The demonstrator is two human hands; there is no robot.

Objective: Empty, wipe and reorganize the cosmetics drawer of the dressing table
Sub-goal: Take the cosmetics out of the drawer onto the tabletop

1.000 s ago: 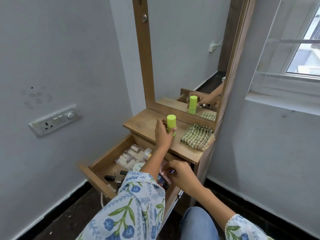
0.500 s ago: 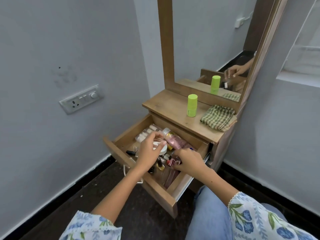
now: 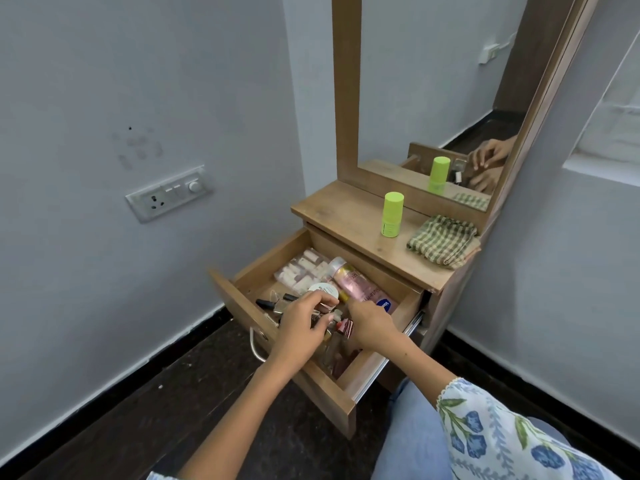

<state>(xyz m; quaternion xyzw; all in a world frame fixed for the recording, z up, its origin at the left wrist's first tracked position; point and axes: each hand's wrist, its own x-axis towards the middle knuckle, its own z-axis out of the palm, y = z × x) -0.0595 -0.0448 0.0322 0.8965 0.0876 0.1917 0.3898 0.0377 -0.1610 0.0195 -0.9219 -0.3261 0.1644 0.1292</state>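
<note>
The pulled-out wooden cosmetics drawer (image 3: 242,306) is packed pretty full. The left hand (image 3: 304,327) is curled over a round white-lidded jar (image 3: 323,292), fingertips pinching its rim. The right hand (image 3: 372,322) is dug into the clutter beside a pink plastic bottle (image 3: 356,285); its grasp can't be made out. On the wooden tabletop (image 3: 346,209), a lime-green cylindrical bottle (image 3: 392,214) is stood upright near a folded green checked cloth (image 3: 443,244), below the wood-framed mirror (image 3: 433,81).
</note>
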